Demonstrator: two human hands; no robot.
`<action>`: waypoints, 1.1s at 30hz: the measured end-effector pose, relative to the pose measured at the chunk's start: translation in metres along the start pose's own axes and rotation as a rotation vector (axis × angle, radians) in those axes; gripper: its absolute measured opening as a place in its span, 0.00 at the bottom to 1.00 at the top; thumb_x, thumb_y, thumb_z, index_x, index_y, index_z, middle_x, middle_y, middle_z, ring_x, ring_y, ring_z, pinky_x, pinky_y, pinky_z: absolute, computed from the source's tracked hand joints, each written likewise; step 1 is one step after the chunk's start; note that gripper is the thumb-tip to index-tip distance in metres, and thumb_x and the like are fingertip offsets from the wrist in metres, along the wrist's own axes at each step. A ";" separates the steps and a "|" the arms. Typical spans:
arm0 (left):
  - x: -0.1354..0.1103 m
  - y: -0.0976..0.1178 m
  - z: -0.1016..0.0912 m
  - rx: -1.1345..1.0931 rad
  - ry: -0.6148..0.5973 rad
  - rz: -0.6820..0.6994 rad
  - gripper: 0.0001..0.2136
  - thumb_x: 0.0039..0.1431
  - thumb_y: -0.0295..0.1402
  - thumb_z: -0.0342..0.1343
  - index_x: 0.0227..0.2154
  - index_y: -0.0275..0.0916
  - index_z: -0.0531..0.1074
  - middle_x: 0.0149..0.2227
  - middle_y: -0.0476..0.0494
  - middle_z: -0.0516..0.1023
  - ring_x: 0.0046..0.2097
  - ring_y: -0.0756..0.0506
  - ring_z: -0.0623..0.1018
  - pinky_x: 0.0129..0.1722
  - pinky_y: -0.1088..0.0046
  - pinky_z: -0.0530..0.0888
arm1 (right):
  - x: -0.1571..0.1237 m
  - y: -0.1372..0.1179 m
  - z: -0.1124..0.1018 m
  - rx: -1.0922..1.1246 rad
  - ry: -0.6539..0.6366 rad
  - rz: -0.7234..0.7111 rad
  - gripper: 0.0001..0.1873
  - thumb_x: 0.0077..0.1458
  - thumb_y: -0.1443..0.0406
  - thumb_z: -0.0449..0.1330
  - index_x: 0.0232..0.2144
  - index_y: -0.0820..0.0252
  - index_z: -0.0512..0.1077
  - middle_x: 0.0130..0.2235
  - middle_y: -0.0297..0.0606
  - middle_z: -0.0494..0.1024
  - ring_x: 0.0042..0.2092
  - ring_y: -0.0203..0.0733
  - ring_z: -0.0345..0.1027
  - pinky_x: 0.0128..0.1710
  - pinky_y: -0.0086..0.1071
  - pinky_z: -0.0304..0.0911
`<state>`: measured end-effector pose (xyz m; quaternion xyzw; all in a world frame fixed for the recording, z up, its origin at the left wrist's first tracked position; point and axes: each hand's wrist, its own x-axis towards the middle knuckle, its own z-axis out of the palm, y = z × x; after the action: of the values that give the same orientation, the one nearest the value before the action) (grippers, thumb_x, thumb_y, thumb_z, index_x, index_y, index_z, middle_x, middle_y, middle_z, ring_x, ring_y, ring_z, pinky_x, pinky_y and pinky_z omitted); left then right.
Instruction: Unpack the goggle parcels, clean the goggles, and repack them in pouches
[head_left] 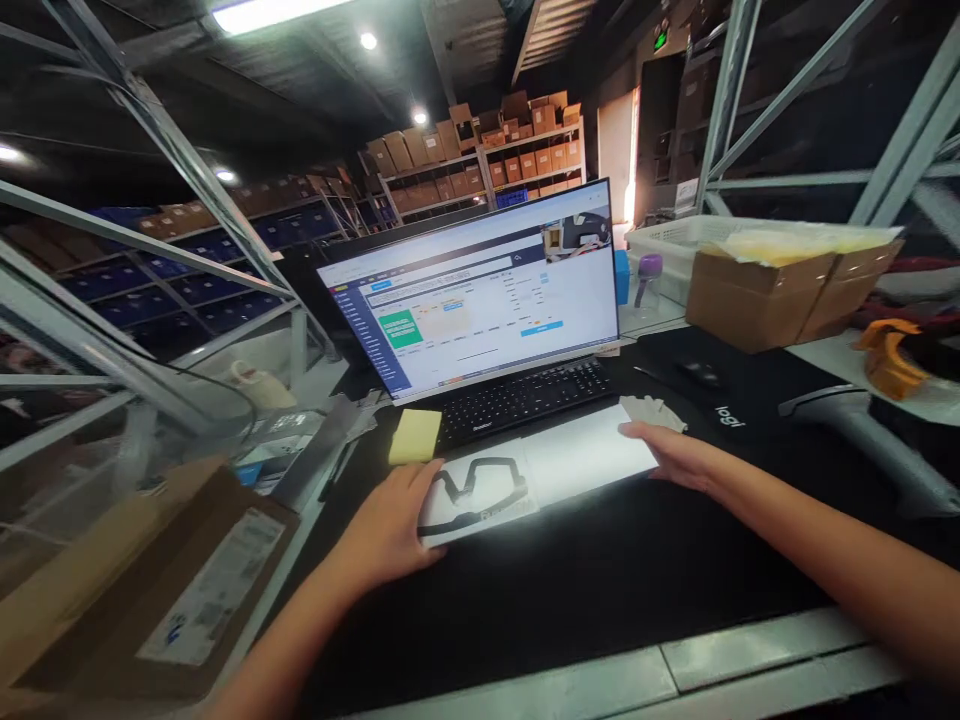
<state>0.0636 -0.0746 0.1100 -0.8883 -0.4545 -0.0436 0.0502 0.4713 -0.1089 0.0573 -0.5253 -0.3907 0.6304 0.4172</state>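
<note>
Between my two hands is a long, flat white box (pixel 585 458) with a thick black line design and faint lettering on its left half. My left hand (pixel 394 525) grips its left end, thumb at the near edge and fingers at the far side. At the other end, my right hand (pixel 667 452) is closed on the right edge, its thumb lying on top. A crumpled pale wad (pixel 656 412) sits just behind my right hand. The box is over a black desk mat (pixel 540 600), close in front of a black keyboard (pixel 525 397).
A lit monitor (pixel 480 310) stands behind the keyboard. Yellow sticky notes (pixel 415 436) lie left, a mouse (pixel 699 373) and a barcode scanner (pixel 874 430) right. An open carton (pixel 757 295) stands at back right, orange tape dispenser (pixel 889 355) beside it. A cardboard box (pixel 157 590) occupies the left.
</note>
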 end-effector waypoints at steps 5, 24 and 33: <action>-0.003 -0.019 -0.004 -0.063 -0.108 -0.047 0.45 0.37 0.35 0.66 0.65 0.38 0.63 0.61 0.32 0.71 0.60 0.32 0.73 0.62 0.55 0.70 | -0.013 0.005 -0.015 -0.219 0.131 -0.006 0.25 0.50 0.43 0.64 0.36 0.57 0.76 0.38 0.45 0.78 0.44 0.52 0.72 0.41 0.43 0.71; -0.119 -0.088 0.100 -0.589 0.307 -0.522 0.47 0.38 0.51 0.68 0.63 0.39 0.60 0.59 0.31 0.74 0.60 0.25 0.73 0.60 0.44 0.70 | -0.004 0.022 -0.009 -0.504 0.044 -0.556 0.55 0.37 0.57 0.74 0.64 0.58 0.54 0.64 0.57 0.62 0.65 0.61 0.60 0.64 0.52 0.58; -0.118 -0.051 -0.018 -0.440 0.712 -0.592 0.33 0.56 0.52 0.56 0.62 0.47 0.61 0.64 0.42 0.66 0.63 0.27 0.68 0.62 0.37 0.65 | -0.049 0.051 0.012 -0.912 0.277 -1.134 0.46 0.43 0.61 0.74 0.61 0.47 0.57 0.60 0.50 0.69 0.63 0.64 0.63 0.61 0.61 0.62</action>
<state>-0.0471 -0.1424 0.1159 -0.6410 -0.6214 -0.4506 -0.0006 0.4587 -0.1727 0.0278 -0.4386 -0.7690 0.0213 0.4647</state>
